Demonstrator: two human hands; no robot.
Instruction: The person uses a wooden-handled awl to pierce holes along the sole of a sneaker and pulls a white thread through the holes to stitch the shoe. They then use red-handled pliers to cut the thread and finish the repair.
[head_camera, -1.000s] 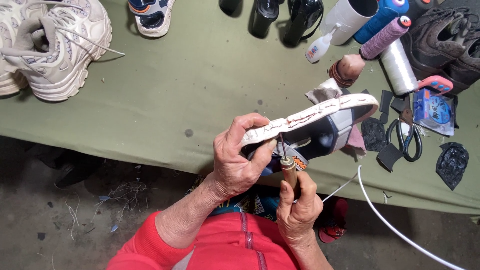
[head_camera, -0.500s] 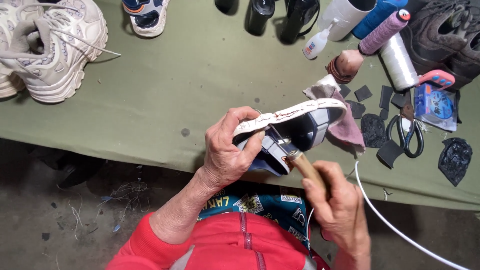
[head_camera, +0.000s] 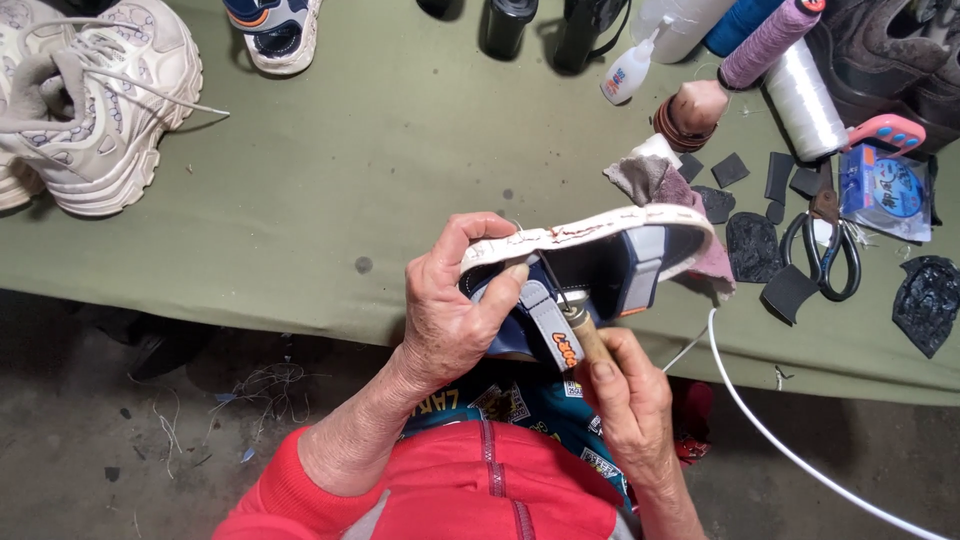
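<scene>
The left hand (head_camera: 450, 320) clamps a small navy sandal (head_camera: 590, 265) by its white sole, above the olive tabletop (head_camera: 350, 170) edge. The right hand (head_camera: 625, 395) closes on a wooden-handled awl (head_camera: 575, 320), its needle against the sole's inner edge. This looks like stitching the sole; the next push needs a steady, aimed thrust. Scissors (head_camera: 825, 245) and thread spools (head_camera: 765, 40) lie beyond.

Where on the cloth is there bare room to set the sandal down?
Bare green cloth lies between the white sneaker and the glue bottle, above the left hand. The right side is crowded: thread spools, scissors, black patches.
</scene>
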